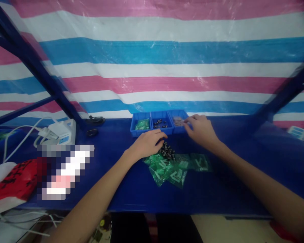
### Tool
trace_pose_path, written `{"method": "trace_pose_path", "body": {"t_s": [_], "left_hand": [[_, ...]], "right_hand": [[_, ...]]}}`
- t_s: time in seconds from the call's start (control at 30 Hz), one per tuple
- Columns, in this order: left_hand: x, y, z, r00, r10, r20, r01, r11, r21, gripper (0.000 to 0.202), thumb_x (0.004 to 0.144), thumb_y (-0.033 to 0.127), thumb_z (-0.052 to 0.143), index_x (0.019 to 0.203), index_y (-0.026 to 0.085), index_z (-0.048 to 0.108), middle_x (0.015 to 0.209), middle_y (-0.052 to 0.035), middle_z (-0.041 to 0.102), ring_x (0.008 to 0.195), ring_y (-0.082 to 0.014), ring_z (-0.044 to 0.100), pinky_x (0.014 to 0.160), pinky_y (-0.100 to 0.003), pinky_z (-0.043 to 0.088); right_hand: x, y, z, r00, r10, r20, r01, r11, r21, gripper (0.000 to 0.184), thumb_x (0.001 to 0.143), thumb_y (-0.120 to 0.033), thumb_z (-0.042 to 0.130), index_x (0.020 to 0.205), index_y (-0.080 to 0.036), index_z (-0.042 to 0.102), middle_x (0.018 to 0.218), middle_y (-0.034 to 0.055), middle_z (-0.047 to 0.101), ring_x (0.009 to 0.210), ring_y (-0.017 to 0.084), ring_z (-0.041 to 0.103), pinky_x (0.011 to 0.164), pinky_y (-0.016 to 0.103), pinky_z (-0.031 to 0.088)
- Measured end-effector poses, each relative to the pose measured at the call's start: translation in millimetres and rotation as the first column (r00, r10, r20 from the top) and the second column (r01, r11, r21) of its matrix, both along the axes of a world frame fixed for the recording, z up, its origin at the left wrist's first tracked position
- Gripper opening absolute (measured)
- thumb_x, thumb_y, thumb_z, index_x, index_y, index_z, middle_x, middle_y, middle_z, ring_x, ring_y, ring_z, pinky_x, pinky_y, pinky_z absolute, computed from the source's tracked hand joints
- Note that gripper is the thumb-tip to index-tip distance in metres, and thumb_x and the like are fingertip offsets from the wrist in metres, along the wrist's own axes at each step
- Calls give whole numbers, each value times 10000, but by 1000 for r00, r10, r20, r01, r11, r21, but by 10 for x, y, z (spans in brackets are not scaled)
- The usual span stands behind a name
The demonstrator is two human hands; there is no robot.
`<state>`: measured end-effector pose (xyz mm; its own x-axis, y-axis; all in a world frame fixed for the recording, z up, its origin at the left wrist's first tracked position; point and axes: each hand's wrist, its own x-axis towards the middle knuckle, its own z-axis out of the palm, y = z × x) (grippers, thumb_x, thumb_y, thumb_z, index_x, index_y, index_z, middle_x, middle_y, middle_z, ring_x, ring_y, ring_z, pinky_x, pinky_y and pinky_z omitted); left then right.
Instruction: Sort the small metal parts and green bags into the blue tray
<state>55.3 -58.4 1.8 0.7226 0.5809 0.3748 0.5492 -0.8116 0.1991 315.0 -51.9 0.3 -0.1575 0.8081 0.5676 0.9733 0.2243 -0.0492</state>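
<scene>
My left hand hovers at the left edge of a heap of small black parts with pale metallic ends, its thumb and index finger apart. The heap lies against several green clear plastic bags that hold pale strips. At the right-hand blue bin, my right hand reaches over the near right rim with fingers spread. Small pinkish-brown pieces lie inside that bin. The middle bin contains more small black parts, and the left bin contains green bags.
The blue table has blue metal posts at both sides. A white power strip with cables stands at the left, near a red-and-white bag. Striped plastic sheeting hangs behind. A pale blue-and-white packet lies far right.
</scene>
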Motion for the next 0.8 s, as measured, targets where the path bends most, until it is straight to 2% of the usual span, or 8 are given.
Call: {"method": "trace_pose_path", "body": {"t_s": [0.1, 0.2, 0.33, 0.4, 0.5, 0.6, 0.67, 0.8], "left_hand": [[10, -14, -26, 998, -21, -66, 19, 999, -42, 364, 950, 110, 457, 1212, 258, 662, 1084, -41, 653, 933, -169, 678, 751, -287, 552], [6, -12, -33, 995, -20, -97, 13, 998, -68, 391, 945, 87, 456, 1192, 281, 689, 1078, -31, 641, 925, -162, 678, 738, -272, 547], [-4, 19, -52, 996, -9, -90, 4, 998, -64, 310, 971, 147, 511, 1183, 281, 694, 1075, -30, 640, 948, -170, 675, 783, -291, 550], [-3, 37, -69, 995, -1, -96, -3, 999, -49, 273, 974, 182, 540, 1185, 266, 692, 1076, -37, 642, 954, -176, 676, 784, -292, 552], [1, 59, -97, 994, 21, -112, -23, 999, -25, 239, 970, 220, 569, 1180, 236, 682, 1079, -45, 643, 959, -185, 678, 781, -296, 555], [2, 73, -120, 992, 44, -114, -44, 999, 4, 211, 971, 262, 581, 1158, 221, 670, 1060, -47, 646, 965, -198, 677, 784, -308, 554], [0, 77, -128, 992, 60, -115, -57, 998, 25, 190, 968, 281, 588, 1128, 213, 665, 1050, -49, 649, 980, -208, 674, 777, -311, 550], [-3, 76, -134, 988, 84, -129, -78, 996, 49, 141, 971, 259, 574, 1071, 193, 650, 1049, -50, 650, 990, -207, 667, 755, -300, 536]], "right_hand": [[-20, 13, -17, 1000, 7, 21, -6, 998, -68, 338, 980, -354, 442, 949, -165, 721, 887, 152, 725, 897, 315, 627, 752, 412, 424], [-42, 8, -23, 1000, 25, 12, -24, 995, -100, 355, 992, -376, 436, 954, -166, 720, 932, 165, 736, 969, 334, 635, 797, 437, 420], [-76, -25, -7, 996, 82, -37, -84, 995, -54, 314, 987, -356, 453, 981, -177, 711, 1001, 161, 733, 1036, 356, 603, 838, 469, 415], [-113, -57, 13, 985, 165, -49, -166, 986, -4, 287, 985, -314, 452, 980, -174, 703, 1020, 159, 728, 1061, 354, 585, 866, 479, 417], [-205, -134, 42, 933, 354, -54, -352, 935, 54, 269, 995, -259, 434, 973, -177, 690, 1021, 150, 721, 1102, 335, 565, 922, 482, 422], [-317, -227, 35, 861, 508, -36, -507, 861, 32, 281, 1010, -251, 412, 955, -189, 681, 961, 132, 702, 1023, 302, 576, 923, 465, 441], [-381, -276, 3, 828, 561, -22, -561, 828, -18, 304, 1020, -251, 389, 942, -191, 677, 917, 124, 682, 944, 279, 582, 886, 442, 459], [-452, -319, -84, 812, 580, -58, -583, 805, -113, 296, 1020, -241, 401, 922, -184, 674, 882, 115, 675, 884, 262, 580, 818, 413, 474]]}}
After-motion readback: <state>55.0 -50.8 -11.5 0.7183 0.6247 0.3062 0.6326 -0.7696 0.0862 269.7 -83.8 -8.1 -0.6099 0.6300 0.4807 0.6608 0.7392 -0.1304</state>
